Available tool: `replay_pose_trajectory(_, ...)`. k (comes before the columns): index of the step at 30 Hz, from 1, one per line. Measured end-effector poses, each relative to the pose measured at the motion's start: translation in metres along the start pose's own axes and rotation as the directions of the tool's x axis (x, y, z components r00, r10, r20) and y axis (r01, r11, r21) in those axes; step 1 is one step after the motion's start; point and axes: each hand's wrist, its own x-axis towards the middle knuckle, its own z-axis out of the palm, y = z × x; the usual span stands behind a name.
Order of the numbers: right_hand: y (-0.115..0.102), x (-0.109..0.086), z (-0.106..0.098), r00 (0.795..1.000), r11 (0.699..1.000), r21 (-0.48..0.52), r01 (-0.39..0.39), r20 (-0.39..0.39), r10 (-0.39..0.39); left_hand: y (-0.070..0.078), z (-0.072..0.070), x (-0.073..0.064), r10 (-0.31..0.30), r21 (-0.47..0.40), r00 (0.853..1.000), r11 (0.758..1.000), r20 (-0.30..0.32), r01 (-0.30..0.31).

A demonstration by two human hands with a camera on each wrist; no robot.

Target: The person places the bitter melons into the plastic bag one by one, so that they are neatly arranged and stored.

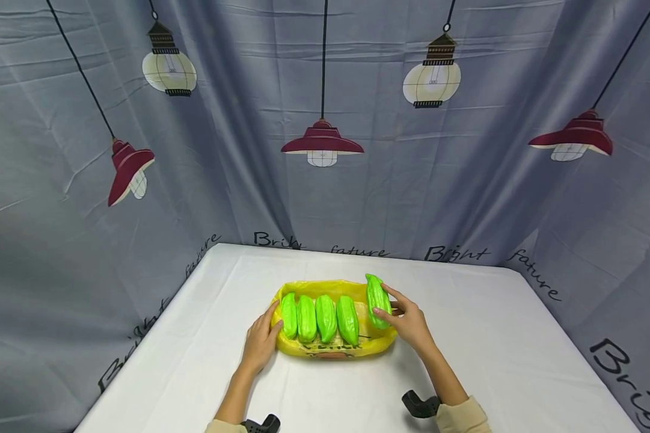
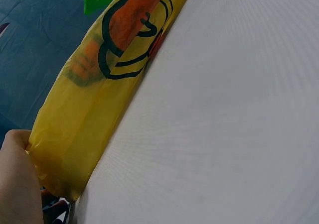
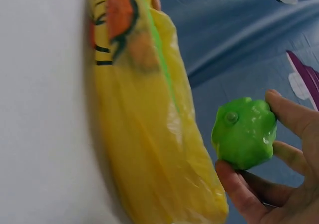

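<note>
A bright green, glossy, ridged bitter melon (image 1: 378, 300) is held in my right hand (image 1: 411, 325), thumb on the near side and fingers on the far side. It is tilted over the right end of an oblong basket (image 1: 376, 347) lined with a yellow plastic bag. In the right wrist view, the stub end of the melon (image 3: 244, 132) faces the camera between the fingertips. My left hand (image 1: 261, 343) grips the left end of the basket at its rim; in the left wrist view its fingers are partly hidden behind the yellow wall (image 2: 75, 134). Several similar bitter melons (image 1: 326, 317) lie side by side inside.
The basket stands on a white-covered table (image 1: 465, 337). A grey-blue curtain (image 1: 238, 150) printed with lamps and lettering hangs behind and along the sides. Black wrist-worn devices (image 1: 421, 404) sit at both wrists, by beige sleeves (image 1: 462, 416).
</note>
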Motion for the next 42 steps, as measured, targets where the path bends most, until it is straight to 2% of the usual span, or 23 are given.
replay_pose_trajectory(9,0.001,-0.003,0.020,1.000,0.998,-0.062,0.018,0.018,-0.017,-0.003,0.002,0.001,0.020,0.005,0.999,1.000,-0.031,-0.019)
replay_pose_trajectory(18,0.000,-0.003,0.026,0.999,0.989,-0.146,0.031,0.026,-0.027,-0.001,0.001,0.003,0.031,0.011,0.998,0.999,-0.047,-0.030)
replay_pose_trajectory(23,0.003,-0.003,0.032,0.999,0.976,-0.216,0.038,0.025,-0.034,-0.001,0.001,0.001,0.015,0.013,0.999,1.000,-0.033,-0.015)
replay_pose_trajectory(32,0.009,-0.008,0.041,0.997,0.967,-0.247,0.068,0.039,-0.060,0.000,0.001,-0.004,-0.027,-0.019,1.000,0.999,0.010,0.027)
replay_pose_trajectory(42,0.009,-0.008,0.045,0.996,0.947,-0.311,0.084,0.056,-0.070,0.000,0.001,-0.002,-0.003,-0.009,1.000,1.000,-0.010,0.003)
